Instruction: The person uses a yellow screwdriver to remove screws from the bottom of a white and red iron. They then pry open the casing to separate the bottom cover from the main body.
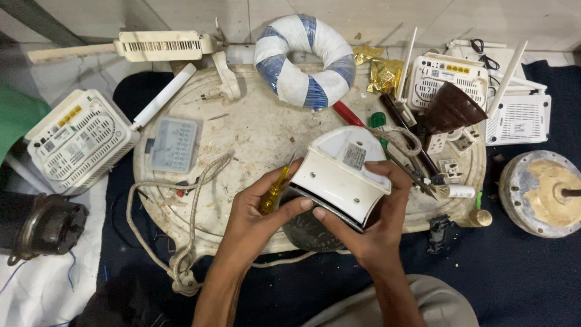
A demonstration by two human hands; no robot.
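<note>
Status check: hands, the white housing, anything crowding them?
Left hand holds yellow screwdriver, thumb on white housing. Right hand grips housing. Braided cord lies left of them.

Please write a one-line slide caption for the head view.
Both hands grip a white appliance casing, the left hand also holding a yellow screwdriver, right hand opposite.

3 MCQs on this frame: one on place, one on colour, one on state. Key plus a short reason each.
1. Where does the blue-and-white wrapped ring lie?
A. at the far edge of the round table
B. on the floor beside the knee
C. in the left hand

2. What colour is the handle of the screwdriver in the left hand?
A. black
B. yellow
C. white

3. How is the white appliance casing held?
A. lying untouched
B. by one hand
C. by both hands

A: the ring sits at the table's far edge.
B: the screwdriver handle is yellow.
C: left hand and right hand both grip the casing.
</note>
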